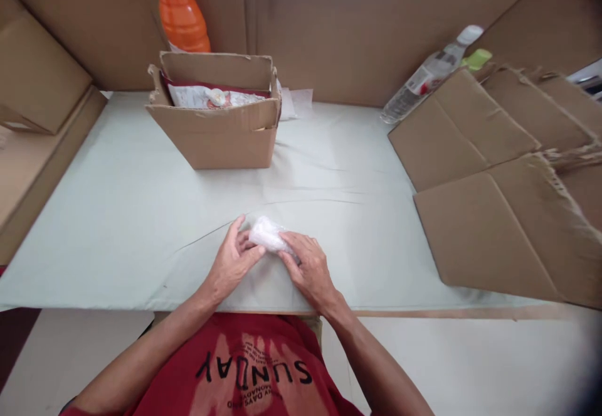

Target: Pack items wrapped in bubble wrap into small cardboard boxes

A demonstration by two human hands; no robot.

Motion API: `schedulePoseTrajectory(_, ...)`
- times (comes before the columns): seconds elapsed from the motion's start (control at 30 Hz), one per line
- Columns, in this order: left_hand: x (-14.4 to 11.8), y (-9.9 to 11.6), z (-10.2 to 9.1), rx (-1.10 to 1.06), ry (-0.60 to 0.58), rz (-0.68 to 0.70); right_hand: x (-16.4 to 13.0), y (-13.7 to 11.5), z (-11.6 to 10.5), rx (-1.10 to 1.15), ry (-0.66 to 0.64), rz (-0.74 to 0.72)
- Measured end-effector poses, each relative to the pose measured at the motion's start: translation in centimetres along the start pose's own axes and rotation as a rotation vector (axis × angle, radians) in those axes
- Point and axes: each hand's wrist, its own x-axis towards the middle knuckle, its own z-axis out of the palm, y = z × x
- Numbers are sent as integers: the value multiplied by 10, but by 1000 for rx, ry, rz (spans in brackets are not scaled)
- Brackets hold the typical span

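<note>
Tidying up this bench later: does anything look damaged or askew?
Yes. The flattened cardboard at right has ragged, torn edges, and a clear bottle lies tipped on its side behind it. The open box has a torn left flap.

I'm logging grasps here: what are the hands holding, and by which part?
Both hands, left and right, hold one small white plastic-wrapped bundle on the table, fingertips pinching its opposite ends.
</note>
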Motion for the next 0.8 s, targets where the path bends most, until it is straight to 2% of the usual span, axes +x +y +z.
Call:
schedulePoseTrajectory(0.13, 2, 3, 8, 22, 76, 50, -5, -6, -7, 80, -28, -67)
schedulePoseTrajectory(0.23, 3, 10, 9, 69, 64, 105, 1, 4, -21, 141, -33, 20)
schedulePoseTrajectory(0.33, 0, 15, 6, 110, 7, 164, 16, 11, -28, 331, -171, 139)
schedulePoseTrajectory(0.43, -3, 17, -1, 186, -22, 220, 34, 5, -24, 502, -339, 197)
schedulePoseTrajectory(0.53, 0, 28, -20, 322, -21, 360, 52, -5, -23, 497, -350, 178)
schedulePoseTrajectory(0.63, 16, 60, -52, 559, 116, 667, 74, -8, -40, 415, -238, 128)
schedulePoseTrajectory(0.73, 52, 107, -89, 811, 384, 951, 108, -10, -75, 298, -88, 72)
schedulePoseTrajectory(0.8, 81, 133, -109, 944, 516, 1071, 139, -17, -101, 188, 57, -4)
